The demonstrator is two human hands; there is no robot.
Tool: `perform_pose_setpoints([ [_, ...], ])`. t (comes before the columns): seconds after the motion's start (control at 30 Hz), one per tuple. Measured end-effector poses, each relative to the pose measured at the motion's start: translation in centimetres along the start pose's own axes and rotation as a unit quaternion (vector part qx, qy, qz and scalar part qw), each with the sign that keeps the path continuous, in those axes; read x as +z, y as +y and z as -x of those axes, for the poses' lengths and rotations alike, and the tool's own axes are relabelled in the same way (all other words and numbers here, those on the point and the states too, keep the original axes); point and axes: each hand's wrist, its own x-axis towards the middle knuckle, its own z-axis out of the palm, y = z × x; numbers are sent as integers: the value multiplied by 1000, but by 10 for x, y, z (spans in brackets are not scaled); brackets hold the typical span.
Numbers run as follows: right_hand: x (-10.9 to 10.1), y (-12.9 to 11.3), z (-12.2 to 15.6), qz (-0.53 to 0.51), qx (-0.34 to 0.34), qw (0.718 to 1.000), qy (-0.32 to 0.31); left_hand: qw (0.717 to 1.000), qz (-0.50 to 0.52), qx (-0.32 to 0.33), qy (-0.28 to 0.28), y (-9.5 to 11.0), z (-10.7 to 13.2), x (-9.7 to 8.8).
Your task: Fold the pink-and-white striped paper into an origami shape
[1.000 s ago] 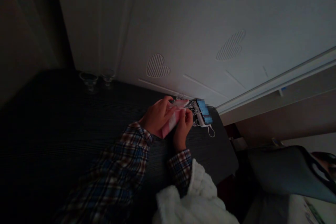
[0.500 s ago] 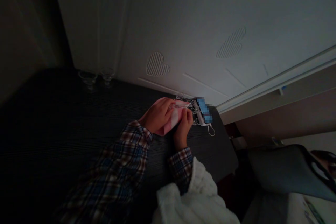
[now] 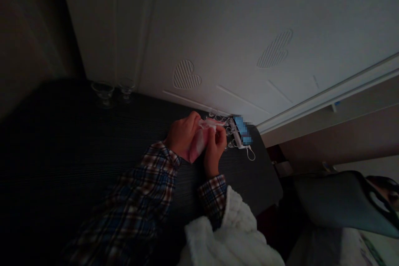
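Observation:
In dim light both my hands work a small pink and white packet [image 3: 199,143] above a dark table [image 3: 77,149]. My left hand [image 3: 182,137] wraps round the packet from the left, fingers curled over its top. My right hand [image 3: 215,149] pinches the packet's upper right edge. Both wrists show plaid sleeves. Just beyond my right hand a phone with a lit blue screen [image 3: 242,131] lies on a white block with a white cable [image 3: 250,154].
Two small glass bowls [image 3: 104,91] stand at the table's far left by a white panel with heart-shaped cut-outs [image 3: 186,75]. White fleece cloth [image 3: 227,232] lies in my lap. A dark chair back [image 3: 339,203] stands to the right.
The packet has been drawn closer between my hands and turned more upright. My right hand's fingers moved up along its edge. The phone and bowls stayed put.

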Motion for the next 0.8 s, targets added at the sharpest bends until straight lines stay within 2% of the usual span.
perform_pose_setpoints([
  [0.17,-1,1,-1,9,4,1000,16,995,-98,1,-16,3,1,-2],
  [0.47,0,0,-1,2,3,1000,-2,994,-111,-18,-16,3,0,-3],
  [0.67,1,1,1,-19,12,999,-30,994,-92,-61,4,4,0,-4],
  [0.8,1,2,1,-31,24,998,-53,994,-96,-56,22,1,-2,-1],
])
